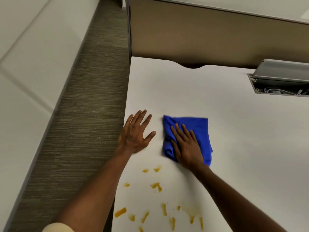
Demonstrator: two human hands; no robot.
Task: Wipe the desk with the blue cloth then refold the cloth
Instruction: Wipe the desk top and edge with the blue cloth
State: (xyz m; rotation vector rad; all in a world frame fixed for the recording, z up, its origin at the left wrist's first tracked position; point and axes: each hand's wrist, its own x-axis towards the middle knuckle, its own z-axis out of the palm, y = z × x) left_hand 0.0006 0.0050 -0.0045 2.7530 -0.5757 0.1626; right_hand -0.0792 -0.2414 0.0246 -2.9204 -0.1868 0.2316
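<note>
A blue cloth [199,129], bunched into a rough square, lies on the white desk [234,131]. My right hand [186,145] presses flat on the cloth's near left part, fingers spread and pointing away from me. My left hand [136,132] rests palm-down on the bare desk at its left edge, fingers apart, a short gap left of the cloth. Several orange-brown smears [156,185] mark the desk nearer to me, between my forearms.
The desk's left edge drops to a grey carpet floor [83,114]. A tan partition [209,39] stands behind the desk. An open grey cable box [282,81] with wires inside is set into the desk at the far right.
</note>
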